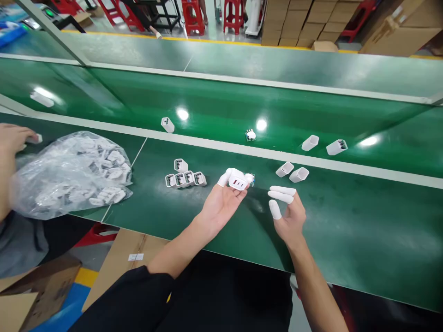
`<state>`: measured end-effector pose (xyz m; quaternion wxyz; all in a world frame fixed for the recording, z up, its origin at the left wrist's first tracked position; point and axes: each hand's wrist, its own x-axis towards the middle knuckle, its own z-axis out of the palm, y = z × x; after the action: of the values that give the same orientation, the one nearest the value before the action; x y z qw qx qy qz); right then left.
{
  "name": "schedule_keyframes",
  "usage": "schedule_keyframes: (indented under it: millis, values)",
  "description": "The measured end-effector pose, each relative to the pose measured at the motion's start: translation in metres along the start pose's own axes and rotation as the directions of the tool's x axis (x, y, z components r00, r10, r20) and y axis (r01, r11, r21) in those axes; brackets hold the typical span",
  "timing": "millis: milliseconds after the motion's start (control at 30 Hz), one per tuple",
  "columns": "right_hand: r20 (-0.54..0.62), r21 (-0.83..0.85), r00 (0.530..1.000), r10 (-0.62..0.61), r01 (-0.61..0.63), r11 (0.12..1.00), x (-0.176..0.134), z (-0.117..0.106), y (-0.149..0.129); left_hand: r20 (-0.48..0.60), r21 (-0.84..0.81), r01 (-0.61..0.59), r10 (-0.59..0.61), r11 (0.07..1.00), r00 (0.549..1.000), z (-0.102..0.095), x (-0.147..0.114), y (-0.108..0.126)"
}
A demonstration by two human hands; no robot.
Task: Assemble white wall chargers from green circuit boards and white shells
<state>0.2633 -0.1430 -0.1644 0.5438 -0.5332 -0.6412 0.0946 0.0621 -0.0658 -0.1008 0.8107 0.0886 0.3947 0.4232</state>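
My left hand [223,196], with a white cot on its thumb, grips a white multi-port USB charger [238,180], its port face turned up toward me. Just behind the charger lies a small green circuit board [252,180] with white filler, partly hidden. To the right, my right hand [289,212] hovers with white-cotted fingers and thumb apart, holding nothing. Several white charger housings [188,177] with parts visible inside stand grouped left of my left hand. Beyond my right hand are two white housings, one [284,169] beside the other [299,174].
A clear plastic bag [72,184] of white pieces lies at left, near a co-worker's hand [15,138]. On the green belt [214,120] are another circuit board [250,134] and several housings [336,147]. A metal frame post [55,32] rises at upper left. Cardboard boxes [304,23] stand behind.
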Motion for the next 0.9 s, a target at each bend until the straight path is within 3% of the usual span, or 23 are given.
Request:
schedule_keyframes:
  millis: [133, 267, 467, 600, 900]
  values:
    - [0.010, -0.020, 1.000, -0.028, 0.028, 0.999, 0.002, 0.002, -0.002, -0.037, -0.053, -0.016, 0.014, 0.998, 0.999, 0.007, -0.008, -0.005]
    - [0.023, -0.033, 0.999, -0.037, 0.038, 0.999, 0.003, 0.002, -0.004, -0.056, -0.119, 0.076, -0.083, 0.990, 0.995, 0.011, -0.011, -0.007]
    - [0.029, -0.007, 0.998, -0.049, 0.049, 0.999, 0.000, -0.001, -0.004, -0.094, 0.196, 0.266, -0.252, 0.944, 0.963, 0.003, 0.002, -0.007]
    - [0.141, 0.045, 0.986, -0.094, 0.088, 0.995, 0.000, 0.001, -0.008, -0.136, 0.375, 0.337, -0.308, 0.863, 0.941, -0.004, 0.010, -0.008]
    - [0.183, 0.048, 0.979, -0.095, 0.087, 0.995, -0.001, 0.006, -0.009, -0.074, 0.429, 0.309, -0.307, 0.849, 0.949, -0.012, 0.017, -0.016]
